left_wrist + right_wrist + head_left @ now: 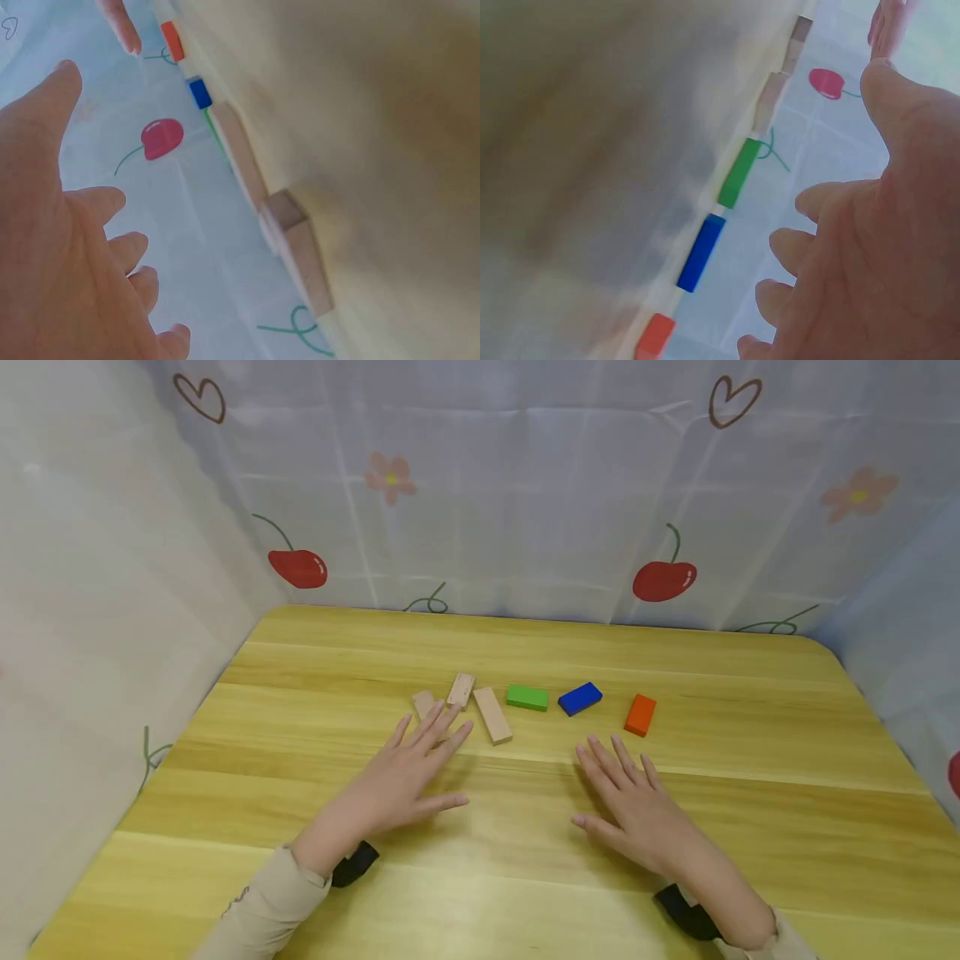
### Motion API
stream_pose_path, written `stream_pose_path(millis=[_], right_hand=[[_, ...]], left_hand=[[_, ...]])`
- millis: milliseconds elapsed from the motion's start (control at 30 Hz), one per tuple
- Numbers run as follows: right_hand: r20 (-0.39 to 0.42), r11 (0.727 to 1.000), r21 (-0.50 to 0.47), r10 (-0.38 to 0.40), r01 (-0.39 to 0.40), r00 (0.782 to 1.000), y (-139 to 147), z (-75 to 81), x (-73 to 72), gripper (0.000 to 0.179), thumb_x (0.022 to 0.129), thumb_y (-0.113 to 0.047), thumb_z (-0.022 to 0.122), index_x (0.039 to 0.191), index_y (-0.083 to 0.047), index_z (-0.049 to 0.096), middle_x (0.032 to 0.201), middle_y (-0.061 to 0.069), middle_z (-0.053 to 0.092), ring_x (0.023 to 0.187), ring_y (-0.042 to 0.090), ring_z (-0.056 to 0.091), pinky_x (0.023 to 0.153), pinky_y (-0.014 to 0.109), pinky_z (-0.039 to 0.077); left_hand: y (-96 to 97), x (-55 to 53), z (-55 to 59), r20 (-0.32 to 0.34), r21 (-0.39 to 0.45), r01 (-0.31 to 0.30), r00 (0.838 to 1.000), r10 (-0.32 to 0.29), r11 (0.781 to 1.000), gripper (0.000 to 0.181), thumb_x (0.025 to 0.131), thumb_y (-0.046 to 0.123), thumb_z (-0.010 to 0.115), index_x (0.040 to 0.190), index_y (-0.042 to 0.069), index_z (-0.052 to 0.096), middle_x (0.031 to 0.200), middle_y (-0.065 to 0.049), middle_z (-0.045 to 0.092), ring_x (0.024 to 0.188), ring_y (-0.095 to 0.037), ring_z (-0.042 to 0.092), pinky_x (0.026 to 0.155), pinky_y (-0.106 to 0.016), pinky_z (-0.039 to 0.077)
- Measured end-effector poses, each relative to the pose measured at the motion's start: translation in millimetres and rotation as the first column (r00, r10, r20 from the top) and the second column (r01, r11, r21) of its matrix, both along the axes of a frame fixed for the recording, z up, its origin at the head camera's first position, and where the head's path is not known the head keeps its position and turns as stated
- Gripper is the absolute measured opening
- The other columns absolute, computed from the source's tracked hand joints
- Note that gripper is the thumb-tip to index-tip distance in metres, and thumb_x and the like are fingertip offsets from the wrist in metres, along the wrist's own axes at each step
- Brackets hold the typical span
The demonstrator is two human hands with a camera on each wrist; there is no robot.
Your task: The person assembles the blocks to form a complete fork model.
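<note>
Bench (525, 893): wood-grain top, six blocks in a loose row toward its far side.

Left hand (397, 785): empty, fingers spread and straight, palm down. Its fingertips overlap the near end of the left plain block (423, 703) in the head view; the left wrist view shows no grip on it.

Right hand (637, 822): empty, fingers extended, thumb apart. Tips just short of the orange block (640, 716).

Plain blocks, three: the left one, partly hidden; the middle one (461, 689), just beside it, contact uncertain; the long one (492, 716), slanting, far end leftward.

Coloured blocks, three: green (527, 697), lying nearly crosswise; blue (580, 698), angled, right end farther off; orange, turned more lengthwise.

Step in hand, as judged: reaching to the blocks.

Handling notes: Left side is the tighter; lift the fingers clear of the middle block before closing on a neighbour. Pinch across the narrow width, thumb opposite the index. Turn the wrist to suit each block's angle; blue and orange call for different approaches. Orange, with room about it, should be the easiest for the right hand. Low, slow contact should keep the blocks from skidding.
</note>
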State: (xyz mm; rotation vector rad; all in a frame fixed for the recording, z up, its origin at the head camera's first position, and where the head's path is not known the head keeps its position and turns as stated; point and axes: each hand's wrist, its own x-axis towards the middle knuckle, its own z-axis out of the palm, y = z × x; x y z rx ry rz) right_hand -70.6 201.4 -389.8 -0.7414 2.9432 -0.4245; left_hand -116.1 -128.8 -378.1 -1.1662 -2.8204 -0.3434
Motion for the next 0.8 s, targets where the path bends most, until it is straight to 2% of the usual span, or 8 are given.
stream_pose_path(millis=[167, 333, 467, 633, 800], right_hand=[[-0.012, 1.0, -0.005, 0.006, -0.006, 1.0, -8, 9.4, -11.5, 0.082, 0.093, -0.056, 0.045, 0.152, -0.017, 0.005, 0.156, 0.005, 0.0, 0.139, 0.029, -0.007, 0.105, 0.058, 0.004], [-0.011, 0.997, -0.061, 0.045, -0.046, 0.999, -23, 17.2, -29.0, 0.083, 0.093, -0.053, 0.047, 0.152, -0.015, 0.003, 0.156, 0.001, -0.005, 0.139, 0.025, -0.008, 0.106, 0.057, 0.005], [0.013, 0.984, -0.149, 0.102, -0.098, 0.995, -35, 17.3, -45.1, 0.084, 0.093, -0.049, 0.052, 0.152, -0.011, 0.006, 0.156, 0.008, 0.003, 0.14, 0.026, -0.004, 0.106, 0.057, 0.008], [0.056, 0.961, -0.238, 0.158, -0.14, 0.986, -43, 13.5, -65.8, 0.086, 0.092, -0.048, 0.054, 0.151, -0.007, 0.007, 0.154, 0.013, 0.009, 0.14, 0.027, 0.002, 0.107, 0.053, 0.006], [0.119, 0.931, -0.329, 0.207, -0.158, 0.971, -48, 7.8, -89.4, 0.084, 0.091, -0.041, 0.06, 0.151, -0.008, 0.01, 0.154, 0.012, 0.012, 0.139, 0.024, 0.009, 0.109, 0.047, 0.007]], left_hand=[[-0.4, -18.3, 8.7, 0.027, 0.026, -0.039, 0.999, 0.038, 0.999, 0.087, 0.09, 0.057, 0.051, 0.152, 0.021, 0.002, 0.156, -0.004, -0.002, 0.14, -0.023, -0.003, 0.108, -0.052, 0.006], [-6.0, -39.0, 5.1, 0.149, 0.098, -0.105, 0.985, 0.089, 0.99, 0.085, 0.092, 0.055, 0.048, 0.152, 0.017, 0.001, 0.155, -0.007, -0.005, 0.14, -0.024, -0.006, 0.107, -0.054, 0.005], [-13.4, -51.7, -4.2, 0.258, 0.146, -0.151, 0.96, 0.11, 0.978, 0.085, 0.092, 0.054, 0.048, 0.152, 0.012, 0.003, 0.155, -0.009, -0.006, 0.14, -0.027, -0.006, 0.107, -0.055, 0.003], [-23.1, -63.4, -16.7, 0.386, 0.192, -0.197, 0.916, 0.11, 0.961, 0.089, 0.091, 0.048, 0.056, 0.151, 0.008, 0.005, 0.154, -0.015, -0.002, 0.14, -0.026, -0.006, 0.106, -0.056, 0.002], [-31.1, -70.6, -26.3, 0.466, 0.199, -0.248, 0.875, 0.131, 0.948, 0.089, 0.09, 0.048, 0.057, 0.151, 0.007, 0.006, 0.154, -0.015, -0.003, 0.139, -0.025, -0.005, 0.105, -0.058, -0.001]])
